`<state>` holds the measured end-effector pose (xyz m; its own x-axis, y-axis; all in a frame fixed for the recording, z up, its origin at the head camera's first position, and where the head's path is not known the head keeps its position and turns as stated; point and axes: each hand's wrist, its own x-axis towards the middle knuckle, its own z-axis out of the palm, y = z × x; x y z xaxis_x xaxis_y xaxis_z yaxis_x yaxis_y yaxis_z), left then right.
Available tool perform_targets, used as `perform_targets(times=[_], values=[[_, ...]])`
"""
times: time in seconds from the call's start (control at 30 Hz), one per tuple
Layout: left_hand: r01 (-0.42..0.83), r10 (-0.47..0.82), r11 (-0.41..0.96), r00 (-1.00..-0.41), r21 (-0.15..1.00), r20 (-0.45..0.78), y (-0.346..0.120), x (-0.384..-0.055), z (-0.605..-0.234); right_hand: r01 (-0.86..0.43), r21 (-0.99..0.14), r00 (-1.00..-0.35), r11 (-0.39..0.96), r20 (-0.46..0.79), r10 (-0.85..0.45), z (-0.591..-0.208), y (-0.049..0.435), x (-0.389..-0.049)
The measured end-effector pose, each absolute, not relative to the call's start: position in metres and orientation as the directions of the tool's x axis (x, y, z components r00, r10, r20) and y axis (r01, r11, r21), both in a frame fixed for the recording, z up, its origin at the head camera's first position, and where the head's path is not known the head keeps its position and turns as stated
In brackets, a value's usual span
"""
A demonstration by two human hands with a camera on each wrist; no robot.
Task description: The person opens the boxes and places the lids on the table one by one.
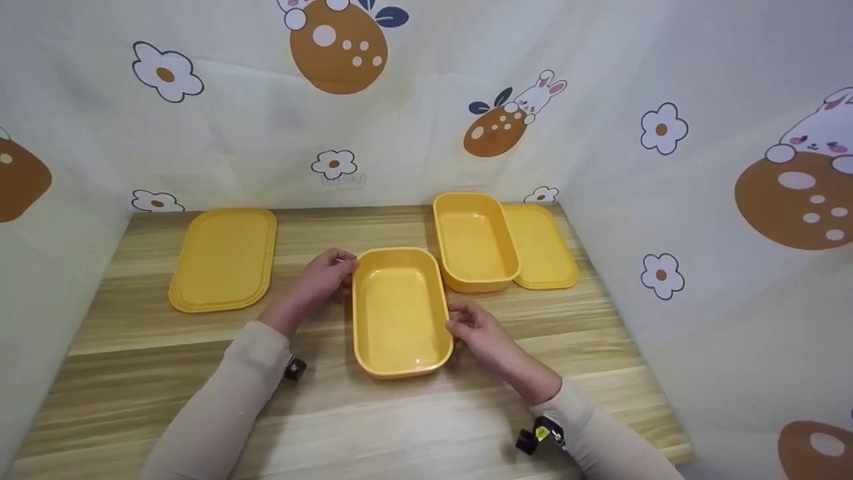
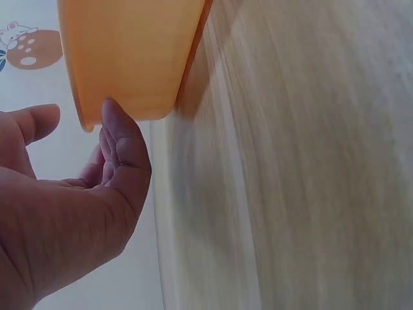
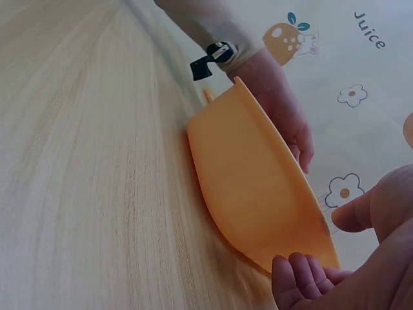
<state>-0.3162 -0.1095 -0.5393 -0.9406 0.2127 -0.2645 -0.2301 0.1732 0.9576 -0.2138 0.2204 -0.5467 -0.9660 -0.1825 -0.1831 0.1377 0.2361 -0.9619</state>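
A yellow rectangular food container [image 1: 402,307] with an open top stands upright on the table between the two hands. At its far left corner is my left hand [image 1: 326,273]; its bent fingers [image 2: 126,145] touch the outer wall, and in the left wrist view the thumb stands apart from the rim. My right hand [image 1: 481,333] holds the right side, thumb at the rim and curled fingers [image 3: 300,278] against the outer wall. The container's inside shows nothing in it. A second yellow container [image 1: 474,240] is just behind, to the right.
One flat yellow lid [image 1: 225,260] lies at the back left of the wood-grain table [image 1: 320,427]. Another lid [image 1: 543,247] lies at the back right, partly covered by the second container. A printed cloth [image 1: 253,133] hangs along the back and sides.
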Motion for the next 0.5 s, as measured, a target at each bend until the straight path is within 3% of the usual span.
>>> perform_targets(times=[0.5], values=[[-0.246,0.207,0.162,-0.938,0.956,-0.277,-0.1091,-0.3176,-0.5453,0.188,-0.971,-0.95,0.145,-0.218,-0.225,-0.5493,0.2205,-0.217]])
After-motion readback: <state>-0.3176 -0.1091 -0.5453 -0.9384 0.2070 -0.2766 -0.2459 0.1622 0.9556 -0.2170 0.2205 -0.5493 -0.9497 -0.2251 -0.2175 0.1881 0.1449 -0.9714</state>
